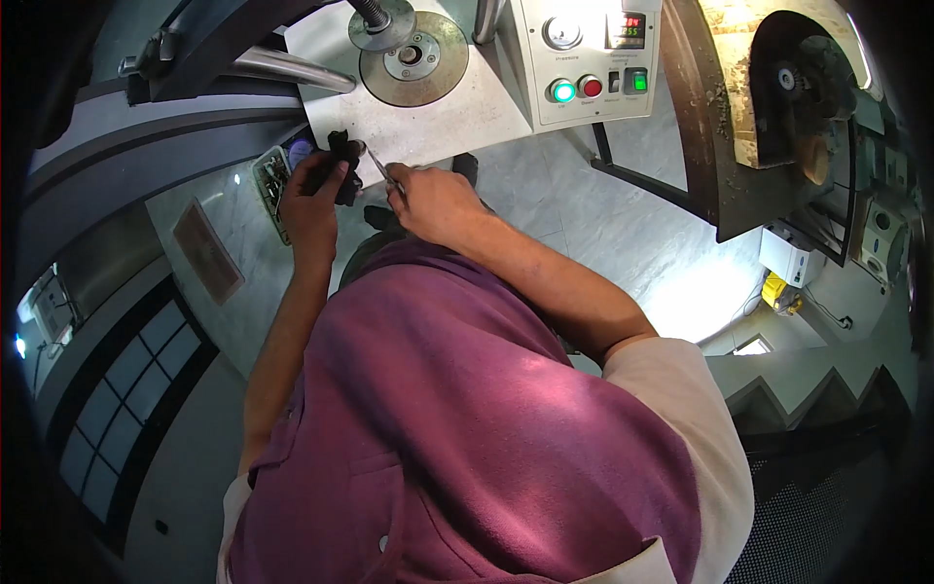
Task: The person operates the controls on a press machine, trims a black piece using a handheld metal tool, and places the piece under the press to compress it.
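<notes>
My left hand [313,204] is closed on a lumpy black piece [345,175], held up near the front edge of a white machine table [399,136]. My right hand [433,200] grips a thin, pointed metal tool [376,161]; its kind is too small to tell. The tool's tip points at the upper right side of the black piece, beside a small shiny round bit. Whether the tip touches it I cannot tell. Fingers partly hide both held things.
On the white table sits a round metal plate [443,73] below a threaded spindle [370,15]. A control box [584,58] with lit green button stands right of it. Further right is a dusty wheel machine [786,88]. A tray of small things [270,180] lies left.
</notes>
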A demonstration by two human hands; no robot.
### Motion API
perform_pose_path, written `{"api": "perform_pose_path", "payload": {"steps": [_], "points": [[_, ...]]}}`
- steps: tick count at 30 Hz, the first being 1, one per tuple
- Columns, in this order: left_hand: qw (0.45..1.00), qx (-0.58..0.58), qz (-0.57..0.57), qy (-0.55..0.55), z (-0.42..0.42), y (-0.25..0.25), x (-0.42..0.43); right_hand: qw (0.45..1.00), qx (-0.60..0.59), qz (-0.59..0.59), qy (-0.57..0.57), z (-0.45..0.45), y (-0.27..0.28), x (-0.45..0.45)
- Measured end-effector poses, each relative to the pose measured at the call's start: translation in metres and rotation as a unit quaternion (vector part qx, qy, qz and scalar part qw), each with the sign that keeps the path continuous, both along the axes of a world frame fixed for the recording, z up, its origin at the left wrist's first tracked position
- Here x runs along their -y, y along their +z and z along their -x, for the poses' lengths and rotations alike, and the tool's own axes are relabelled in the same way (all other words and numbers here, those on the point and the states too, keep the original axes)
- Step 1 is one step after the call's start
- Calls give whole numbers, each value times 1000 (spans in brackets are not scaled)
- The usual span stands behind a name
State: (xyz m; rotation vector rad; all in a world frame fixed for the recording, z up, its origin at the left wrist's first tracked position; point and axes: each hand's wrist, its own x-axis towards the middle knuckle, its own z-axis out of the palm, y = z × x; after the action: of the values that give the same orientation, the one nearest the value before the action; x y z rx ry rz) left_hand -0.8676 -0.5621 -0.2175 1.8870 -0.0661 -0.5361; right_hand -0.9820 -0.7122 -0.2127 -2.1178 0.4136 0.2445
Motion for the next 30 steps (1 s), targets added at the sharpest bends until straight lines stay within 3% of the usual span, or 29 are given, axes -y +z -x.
{"api": "perform_pose_path", "payload": {"steps": [19, 25, 30], "points": [[982, 111, -67, -137, -21, 2, -8, 999, -23, -27, 4, 1, -3, 6], [989, 52, -8, -135, -24, -1, -9, 1000, -17, -23, 3, 2, 4, 9], [984, 67, -32, -159, -29, 2, -9, 1000, -5, -28, 3, 1, 0, 9]]}}
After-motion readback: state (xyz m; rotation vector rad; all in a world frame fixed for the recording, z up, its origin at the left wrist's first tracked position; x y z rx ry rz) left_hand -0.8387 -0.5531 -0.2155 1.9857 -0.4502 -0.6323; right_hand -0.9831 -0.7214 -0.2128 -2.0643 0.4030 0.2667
